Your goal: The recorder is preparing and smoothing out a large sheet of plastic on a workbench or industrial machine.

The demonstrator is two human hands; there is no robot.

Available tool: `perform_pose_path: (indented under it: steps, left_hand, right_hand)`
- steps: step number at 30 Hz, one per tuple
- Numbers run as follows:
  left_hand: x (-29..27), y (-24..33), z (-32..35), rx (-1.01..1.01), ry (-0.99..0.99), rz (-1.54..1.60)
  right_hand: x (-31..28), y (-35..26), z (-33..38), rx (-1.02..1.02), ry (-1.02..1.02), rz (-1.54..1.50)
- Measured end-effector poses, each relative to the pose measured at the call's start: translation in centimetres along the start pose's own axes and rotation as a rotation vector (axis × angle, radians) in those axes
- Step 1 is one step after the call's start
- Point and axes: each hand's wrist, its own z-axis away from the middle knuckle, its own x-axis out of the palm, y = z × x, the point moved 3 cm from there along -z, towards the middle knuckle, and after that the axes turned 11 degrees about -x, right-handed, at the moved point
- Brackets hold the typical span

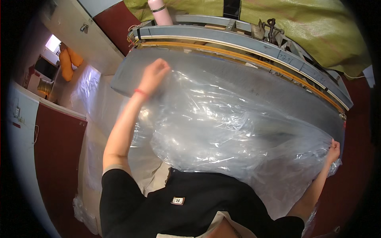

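Note:
A large sheet of clear plastic film (pixel 206 119) stretches in wrinkled folds between my two hands. It lies over the near part of a grey padded work surface (pixel 131 65) and hangs down in front of my body. My left hand (pixel 154 75), with a red band at the wrist, is raised over the surface's left part, its fingers closed at the film's upper left corner; slight motion blur softens it. Out at the far right, my right hand (pixel 334 150) pinches the film's edge close to the surface's right end, and some film bunches beneath it.
Along the surface's far side runs a long grey metal bar (pixel 238 43) with an orange strip (pixel 222 50) below it. A pink bottle (pixel 160 12) and a metal clamp (pixel 271 27) stand behind. Yellow-green sheeting (pixel 309 35) covers the back. More film lies at left beside an open door (pixel 85 33).

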Motion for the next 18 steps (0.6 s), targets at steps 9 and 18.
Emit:
perform_pose_path:
  steps: [9,18]
  left_hand:
    - [5.4,0.0,-4.3,0.148,0.341,-0.689]
    - [4.6,-2.2,-6.4,0.072,0.574,-0.191]
  right_hand:
    - [-0.3,4.2,-0.5,-0.072,0.086,-0.287]
    - [1.7,5.4,-3.7,0.177,0.208,-0.54]
